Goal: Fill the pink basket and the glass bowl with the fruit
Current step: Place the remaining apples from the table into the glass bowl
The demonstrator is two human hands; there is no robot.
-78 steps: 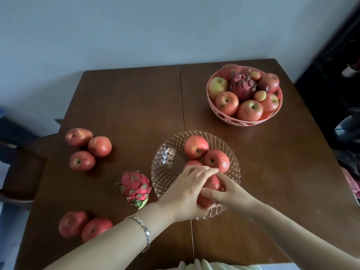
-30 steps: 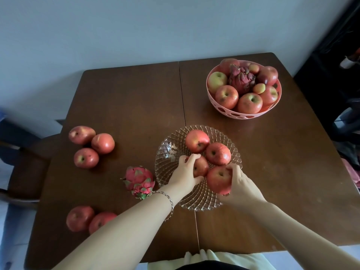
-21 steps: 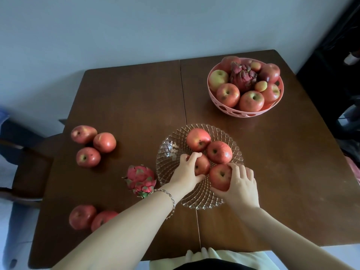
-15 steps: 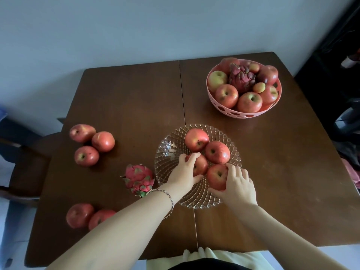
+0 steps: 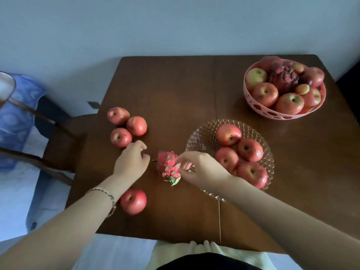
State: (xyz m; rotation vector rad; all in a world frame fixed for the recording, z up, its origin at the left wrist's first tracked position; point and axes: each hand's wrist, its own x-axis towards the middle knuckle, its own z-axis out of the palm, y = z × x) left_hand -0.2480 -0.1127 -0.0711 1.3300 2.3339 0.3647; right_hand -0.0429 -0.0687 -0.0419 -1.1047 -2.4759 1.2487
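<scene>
A glass bowl at mid-table holds several red apples. The pink basket at the far right is piled with apples and a dark dragon fruit. A pink-and-green dragon fruit lies on the table just left of the bowl. My right hand reaches over the bowl's near rim and its fingers grip the fruit's right side. My left hand hovers just left of it, fingers loosely curled, holding nothing. Three loose apples lie behind my left hand. Another apple lies by my left wrist.
The brown wooden table has a seam down its middle. A wooden chair stands off the left edge, with a blue patterned cloth beyond it. A grey wall runs behind the table.
Both hands have left the apples in the glass bowl and moved left to the dragon fruit. My right hand now grips it. The view has swung left.
</scene>
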